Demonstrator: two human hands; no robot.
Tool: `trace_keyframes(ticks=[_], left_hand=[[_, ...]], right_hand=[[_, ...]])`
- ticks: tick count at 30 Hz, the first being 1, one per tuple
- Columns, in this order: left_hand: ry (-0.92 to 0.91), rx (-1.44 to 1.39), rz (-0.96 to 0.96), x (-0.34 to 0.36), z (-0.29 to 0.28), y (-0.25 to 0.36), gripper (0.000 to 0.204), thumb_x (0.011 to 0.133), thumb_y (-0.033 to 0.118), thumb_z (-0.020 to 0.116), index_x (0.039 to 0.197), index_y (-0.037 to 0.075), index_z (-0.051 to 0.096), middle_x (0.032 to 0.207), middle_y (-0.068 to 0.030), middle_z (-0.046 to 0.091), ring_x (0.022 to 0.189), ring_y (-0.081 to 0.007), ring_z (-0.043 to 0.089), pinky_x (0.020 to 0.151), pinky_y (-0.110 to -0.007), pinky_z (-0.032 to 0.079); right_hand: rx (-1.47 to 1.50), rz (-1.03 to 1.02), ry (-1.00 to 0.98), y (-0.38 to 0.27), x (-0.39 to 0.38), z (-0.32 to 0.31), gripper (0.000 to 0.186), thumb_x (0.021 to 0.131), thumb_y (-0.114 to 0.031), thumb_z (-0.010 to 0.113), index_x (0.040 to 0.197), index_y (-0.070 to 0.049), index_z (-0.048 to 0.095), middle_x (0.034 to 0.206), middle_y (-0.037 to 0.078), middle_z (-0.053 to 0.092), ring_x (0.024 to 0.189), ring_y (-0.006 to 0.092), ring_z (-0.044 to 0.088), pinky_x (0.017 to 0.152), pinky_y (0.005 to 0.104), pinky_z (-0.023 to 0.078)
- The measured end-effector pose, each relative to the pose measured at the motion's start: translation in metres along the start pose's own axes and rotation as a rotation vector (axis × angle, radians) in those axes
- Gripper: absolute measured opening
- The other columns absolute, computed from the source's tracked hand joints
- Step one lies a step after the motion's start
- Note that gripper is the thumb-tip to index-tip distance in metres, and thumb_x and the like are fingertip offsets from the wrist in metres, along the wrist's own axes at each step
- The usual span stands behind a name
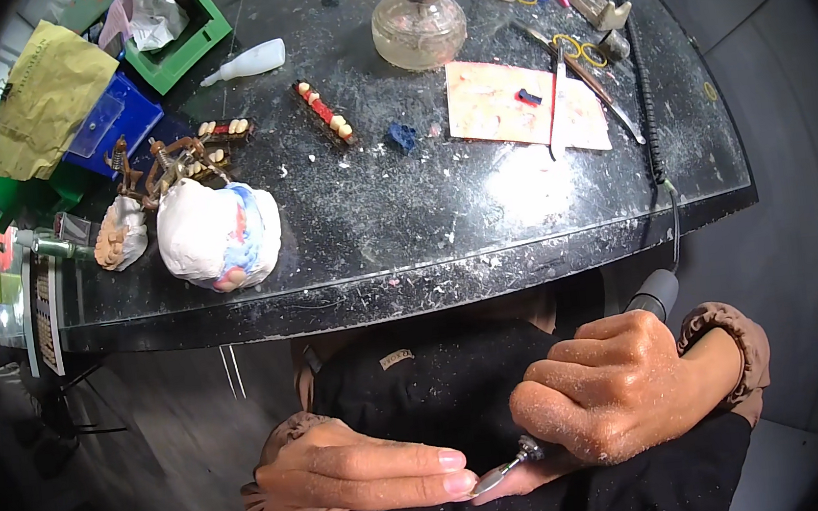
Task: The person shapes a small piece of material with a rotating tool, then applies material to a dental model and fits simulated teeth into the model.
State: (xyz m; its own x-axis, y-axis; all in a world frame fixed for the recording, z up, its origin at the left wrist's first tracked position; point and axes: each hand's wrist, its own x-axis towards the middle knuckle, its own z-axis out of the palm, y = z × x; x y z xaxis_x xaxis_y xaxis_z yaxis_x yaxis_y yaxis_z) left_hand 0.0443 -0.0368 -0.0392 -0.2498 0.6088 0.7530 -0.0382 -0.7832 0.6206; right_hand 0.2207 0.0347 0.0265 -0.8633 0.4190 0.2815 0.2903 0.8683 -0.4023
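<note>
My right hand [604, 389] is wrapped round a rotary handpiece [656, 293], whose grey rear end and cord stick out behind the fist. A silvery bur [496, 479] points out of its front, toward my left. My left hand [375, 468] is closed, with two fingers laid side by side and their tips at the bur's end. Whatever these fingers pinch is hidden beneath them. The right thumb reaches under the bur, close to the left fingertips. White dust covers the right knuckles. Both hands are over my dark apron [412, 393], in front of the bench edge.
Dust and shavings litter the black bench [347, 222]. On it stand a white plaster model [195, 232], a tan dental cast [119, 234], a glass spirit lamp [419, 28] and a strip of artificial teeth [323, 113]. Carving tools lie on a pinkish wax sheet [494, 114]. A coiled cord [647, 85] runs down the right.
</note>
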Motion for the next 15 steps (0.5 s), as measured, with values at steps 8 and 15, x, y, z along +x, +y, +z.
trace_keyframes(ticks=[8,15], left_hand=[[0.192,0.182,0.046,-0.013,0.017,-0.006,0.111,0.066,0.014,0.076,0.136,0.001,-0.009,0.063,-0.007,0.061,0.045,-0.0104,0.054,0.036,-0.019,0.046],[0.12,0.213,0.044,0.005,0.009,0.002,0.113,0.064,0.009,0.076,0.136,0.003,-0.01,0.066,-0.0125,0.058,0.046,-0.0134,0.056,0.036,-0.021,0.046]], right_hand=[[0.005,0.009,-0.007,0.002,0.0,0.003,0.054,0.077,-0.052,0.058,0.05,-0.01,0.039,0.038,-0.003,0.033,0.031,0.007,0.04,0.03,0.021,0.033],[0.005,-0.009,-0.038,0.001,0.001,0.001,0.052,0.075,-0.05,0.06,0.05,-0.009,0.04,0.039,-0.003,0.034,0.032,0.0077,0.042,0.031,0.021,0.035]])
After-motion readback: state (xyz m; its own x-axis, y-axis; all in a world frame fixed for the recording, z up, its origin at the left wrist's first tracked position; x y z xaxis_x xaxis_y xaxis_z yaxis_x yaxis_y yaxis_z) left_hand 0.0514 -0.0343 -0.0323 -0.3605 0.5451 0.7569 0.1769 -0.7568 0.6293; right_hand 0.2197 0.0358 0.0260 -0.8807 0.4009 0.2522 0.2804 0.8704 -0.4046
